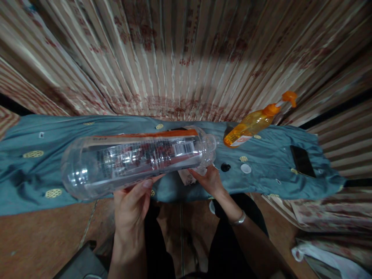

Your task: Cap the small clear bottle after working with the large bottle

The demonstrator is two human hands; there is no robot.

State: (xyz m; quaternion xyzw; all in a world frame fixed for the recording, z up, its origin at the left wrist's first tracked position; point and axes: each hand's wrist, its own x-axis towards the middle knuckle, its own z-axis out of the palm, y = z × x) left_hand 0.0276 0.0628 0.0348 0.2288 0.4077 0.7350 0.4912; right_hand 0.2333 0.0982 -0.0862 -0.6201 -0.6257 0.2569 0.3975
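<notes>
My left hand [132,203] grips a large clear plastic bottle [136,159] from below and holds it sideways above a blue cloth [35,170]. The bottle has an orange-edged label with a barcode and looks empty. Its neck points right, where my right hand [207,179] is closed on the mouth end together with a crumpled pale piece, perhaps paper or cloth. A bracelet sits on my right wrist.
An orange spray bottle [255,122] lies tilted on the cloth at the back right. A black cap [225,167] and a white cap [245,168] lie near it. A dark phone [302,161] rests further right. Patterned curtains hang behind.
</notes>
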